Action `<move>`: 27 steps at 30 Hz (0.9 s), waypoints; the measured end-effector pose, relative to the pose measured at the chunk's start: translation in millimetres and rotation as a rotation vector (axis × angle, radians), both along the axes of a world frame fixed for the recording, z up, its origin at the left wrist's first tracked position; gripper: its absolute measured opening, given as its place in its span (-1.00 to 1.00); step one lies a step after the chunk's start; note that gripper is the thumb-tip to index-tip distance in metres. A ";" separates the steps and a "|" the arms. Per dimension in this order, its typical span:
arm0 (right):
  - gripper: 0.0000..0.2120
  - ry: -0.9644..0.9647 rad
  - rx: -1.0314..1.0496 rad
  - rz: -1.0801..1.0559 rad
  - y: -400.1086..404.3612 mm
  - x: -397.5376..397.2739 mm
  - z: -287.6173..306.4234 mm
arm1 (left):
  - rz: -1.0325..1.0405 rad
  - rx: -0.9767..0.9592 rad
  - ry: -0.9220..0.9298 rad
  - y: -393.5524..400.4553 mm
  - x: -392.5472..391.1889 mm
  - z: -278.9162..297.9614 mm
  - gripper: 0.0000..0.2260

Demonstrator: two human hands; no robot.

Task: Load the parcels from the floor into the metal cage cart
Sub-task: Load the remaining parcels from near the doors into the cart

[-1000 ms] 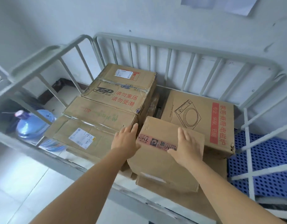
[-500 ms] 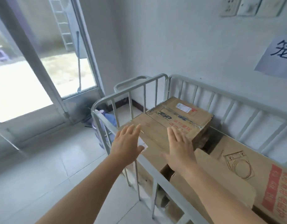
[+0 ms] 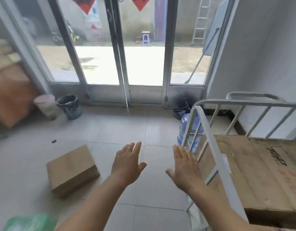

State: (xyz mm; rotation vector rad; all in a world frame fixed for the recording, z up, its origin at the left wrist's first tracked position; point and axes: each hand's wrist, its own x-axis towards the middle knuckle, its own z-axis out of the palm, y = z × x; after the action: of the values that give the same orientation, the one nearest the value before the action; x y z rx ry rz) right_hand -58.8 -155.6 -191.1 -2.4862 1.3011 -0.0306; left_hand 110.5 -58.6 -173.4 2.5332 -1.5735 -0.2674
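Note:
A plain brown cardboard parcel (image 3: 72, 169) lies on the tiled floor at the lower left. The metal cage cart (image 3: 210, 144) stands at the right, with large cardboard boxes (image 3: 260, 172) stacked inside its rails. My left hand (image 3: 128, 164) hovers over the floor with straight fingers, holding nothing, to the right of the floor parcel. My right hand (image 3: 185, 167) is also flat and empty, just left of the cart's corner rail. Something green (image 3: 30, 222) shows blurred at the bottom left corner.
A blue water jug (image 3: 190, 130) stands behind the cart's rail. A black bin (image 3: 68, 105) and a pale bin (image 3: 45, 105) sit by the glass doors (image 3: 120, 64). Blurred brown boxes (image 3: 8, 89) stack at the far left.
My view has swung left from the cart toward the floor and doors. Both hands have left the box set in the cart and now hang empty over the floor.

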 end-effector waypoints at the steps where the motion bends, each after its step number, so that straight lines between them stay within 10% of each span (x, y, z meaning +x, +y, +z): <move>1: -0.17 0.009 0.005 0.050 7.7 14.7 -3.8 | 0.056 0.015 0.006 16.2 9.4 -4.3 -0.34; 27: -0.18 0.212 0.109 0.524 147.2 383.8 -82.4 | 0.878 0.144 0.335 283.6 290.5 -98.7 -0.34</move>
State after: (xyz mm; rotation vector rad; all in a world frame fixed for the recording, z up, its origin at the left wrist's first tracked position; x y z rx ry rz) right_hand 325.0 -8.4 -273.5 -2.7054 0.6588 0.4246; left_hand 401.0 224.9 -272.1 2.7975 -0.2652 -0.6414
